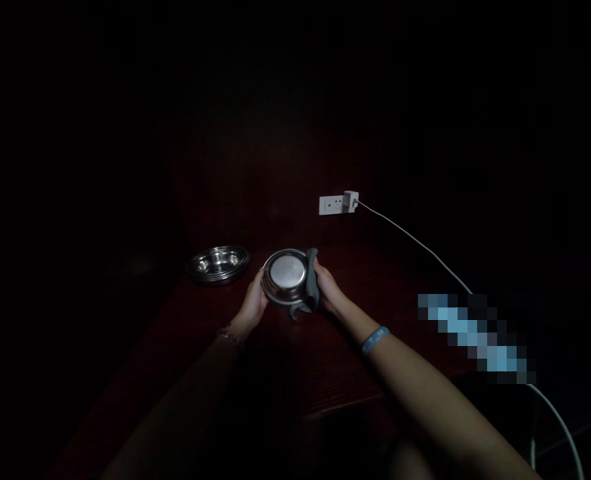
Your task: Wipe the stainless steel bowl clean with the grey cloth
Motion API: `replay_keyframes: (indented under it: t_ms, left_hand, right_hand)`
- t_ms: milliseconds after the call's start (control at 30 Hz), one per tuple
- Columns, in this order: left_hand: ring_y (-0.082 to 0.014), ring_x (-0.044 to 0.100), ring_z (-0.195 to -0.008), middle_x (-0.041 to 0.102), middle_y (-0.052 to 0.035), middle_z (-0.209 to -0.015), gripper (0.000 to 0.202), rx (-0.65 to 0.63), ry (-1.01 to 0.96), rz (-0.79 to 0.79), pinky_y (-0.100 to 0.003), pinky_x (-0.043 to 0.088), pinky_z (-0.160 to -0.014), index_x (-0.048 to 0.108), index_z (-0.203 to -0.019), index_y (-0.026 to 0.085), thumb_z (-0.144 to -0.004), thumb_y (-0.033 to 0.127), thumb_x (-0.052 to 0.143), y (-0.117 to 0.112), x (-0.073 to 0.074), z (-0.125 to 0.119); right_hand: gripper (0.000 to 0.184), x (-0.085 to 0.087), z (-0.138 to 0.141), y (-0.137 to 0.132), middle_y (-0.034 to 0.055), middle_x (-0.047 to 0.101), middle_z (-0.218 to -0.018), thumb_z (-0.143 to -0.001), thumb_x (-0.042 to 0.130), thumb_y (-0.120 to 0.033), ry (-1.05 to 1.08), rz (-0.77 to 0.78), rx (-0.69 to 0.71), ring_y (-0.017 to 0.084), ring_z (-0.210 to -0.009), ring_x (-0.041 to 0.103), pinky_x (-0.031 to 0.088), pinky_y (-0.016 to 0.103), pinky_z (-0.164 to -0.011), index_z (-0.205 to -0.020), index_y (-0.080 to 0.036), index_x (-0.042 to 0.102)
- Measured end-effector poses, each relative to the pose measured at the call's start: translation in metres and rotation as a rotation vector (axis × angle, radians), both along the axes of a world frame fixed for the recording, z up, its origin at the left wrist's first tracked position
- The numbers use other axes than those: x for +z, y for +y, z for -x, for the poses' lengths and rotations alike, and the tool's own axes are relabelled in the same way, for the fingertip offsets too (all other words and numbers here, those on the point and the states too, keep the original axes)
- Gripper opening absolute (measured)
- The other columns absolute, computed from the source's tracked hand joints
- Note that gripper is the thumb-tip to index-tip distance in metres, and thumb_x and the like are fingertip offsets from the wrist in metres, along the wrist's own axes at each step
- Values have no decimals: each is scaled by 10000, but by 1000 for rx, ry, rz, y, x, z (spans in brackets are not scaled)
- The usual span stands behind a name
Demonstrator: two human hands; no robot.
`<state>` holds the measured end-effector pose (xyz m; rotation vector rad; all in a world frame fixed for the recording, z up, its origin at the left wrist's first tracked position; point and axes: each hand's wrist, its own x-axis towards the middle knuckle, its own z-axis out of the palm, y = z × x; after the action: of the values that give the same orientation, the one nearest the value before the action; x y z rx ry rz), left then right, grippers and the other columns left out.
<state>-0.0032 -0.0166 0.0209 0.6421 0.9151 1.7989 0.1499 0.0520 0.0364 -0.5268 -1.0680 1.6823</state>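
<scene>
Between left grip (254,303) and right grip (327,287), bowl (286,272) (cloth (312,285) rightward)

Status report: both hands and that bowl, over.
Left grip shut on steel bowl. Right grip holds grey cloth against its far side. Spare bowls on table, left, apart; nothing blocking.

No legible text; wristband (374,340) marks perhaps lettering.

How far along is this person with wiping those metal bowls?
In hand: the left hand holds a steel bowl tilted up, and the right hand presses a grey cloth against its side. Possibly done or waiting: other bowls sit on the table to the left; the dim light hides whether they are wiped. No other dishes show.
</scene>
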Motion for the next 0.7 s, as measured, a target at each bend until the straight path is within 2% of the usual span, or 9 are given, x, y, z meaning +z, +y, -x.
replay_keyframes:
  t_ms: [100,200,333,467,700]
  left_hand:
    - [-210,713,-943,754,-112,-968,307,-85,-9,23,-327,537,-909,685,-1010,171,-926,427,537,-1,0,-1]
    - [-209,712,-926,750,-124,-963,317,-120,-15,35,-341,533,-915,672,-1050,161,-949,412,506,-2,1,-5]
    - [-192,708,-874,749,-91,-916,232,-57,10,-24,-342,534,-901,664,-1013,166,-948,340,524,-4,1,-10]
    - [-159,690,-800,740,-60,-871,204,6,64,-90,-308,532,-852,673,-954,165,-946,308,529,-6,2,-11]
    - [-147,673,-790,733,-41,-852,201,68,56,-68,-285,521,-857,694,-950,173,-934,312,549,-7,7,-7]
  right_hand:
    - [332,1,-1,4,41,746,-802,-820,698,-493,54,81,-56,187,-860,702,579,281,-774,-920,-177,685]
    - [296,1,-1,5,37,748,-805,-840,677,-484,71,119,-58,197,-905,704,577,303,-823,-910,-196,671]
    - [295,2,0,4,37,756,-839,-855,667,-468,64,110,-44,196,-918,706,572,311,-846,-968,-195,675]
    - [326,3,1,3,46,762,-860,-846,685,-465,60,72,-43,178,-891,707,572,267,-814,-978,-167,689]
    - [335,5,0,-3,42,753,-804,-818,720,-451,45,77,-20,153,-746,699,583,236,-704,-947,-142,710]
